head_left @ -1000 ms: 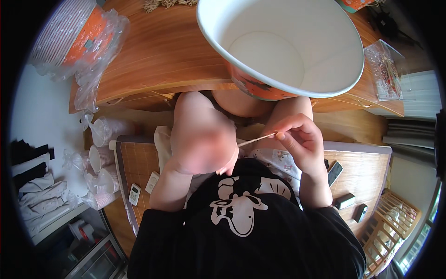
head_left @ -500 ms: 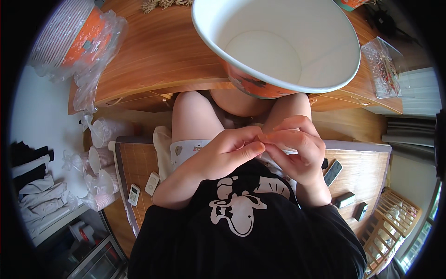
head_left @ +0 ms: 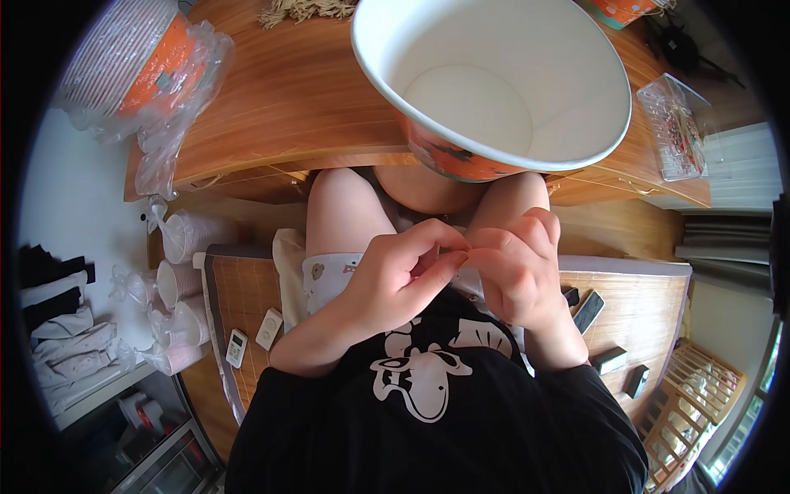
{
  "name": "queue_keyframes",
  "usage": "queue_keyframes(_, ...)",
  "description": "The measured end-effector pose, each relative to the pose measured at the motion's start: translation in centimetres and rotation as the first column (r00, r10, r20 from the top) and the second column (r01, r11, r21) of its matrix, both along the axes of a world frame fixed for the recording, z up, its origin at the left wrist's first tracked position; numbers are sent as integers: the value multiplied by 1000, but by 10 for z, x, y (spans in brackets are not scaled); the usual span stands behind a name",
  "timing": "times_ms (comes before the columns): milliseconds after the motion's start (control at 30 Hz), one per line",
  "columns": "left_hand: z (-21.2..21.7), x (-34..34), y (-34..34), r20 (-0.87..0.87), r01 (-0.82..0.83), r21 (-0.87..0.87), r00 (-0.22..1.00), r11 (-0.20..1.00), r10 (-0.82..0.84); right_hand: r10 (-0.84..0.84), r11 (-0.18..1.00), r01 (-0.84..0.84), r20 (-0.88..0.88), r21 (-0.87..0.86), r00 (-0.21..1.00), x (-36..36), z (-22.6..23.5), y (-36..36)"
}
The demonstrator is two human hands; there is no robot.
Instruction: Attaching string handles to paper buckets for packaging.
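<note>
Just beyond the fingers, a large white paper bowl [head_left: 502,90] stands empty on the desk [head_left: 280,107]; left hand [head_left: 403,284] and right hand [head_left: 514,272] meet fingertip to fingertip, pinched narrow on something too small to identify.

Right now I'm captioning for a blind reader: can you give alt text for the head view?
Seen from above, a seated person's left hand and right hand meet fingertip to fingertip over their lap, whatever they pinch too small to tell. A large white paper bowl rests on the wooden table ahead.
</note>
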State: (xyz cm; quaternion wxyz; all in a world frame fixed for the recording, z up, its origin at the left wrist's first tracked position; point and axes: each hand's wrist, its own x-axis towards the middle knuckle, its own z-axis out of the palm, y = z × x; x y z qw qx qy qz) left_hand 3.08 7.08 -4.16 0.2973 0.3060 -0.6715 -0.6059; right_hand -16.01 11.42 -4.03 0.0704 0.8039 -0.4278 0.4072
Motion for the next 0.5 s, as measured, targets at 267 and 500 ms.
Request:
queue_keyframes(267, 21, -1, -10, -144, -53, -356, 990, 933, 2, 104, 983, -125, 153, 135, 983, -1, 35, -9)
queue_keyframes(500, 46, -12, -21, -292, -309, -498, 940, 810, 179, 42, 998, -36, 134, -47, 990, -15, 101, -16)
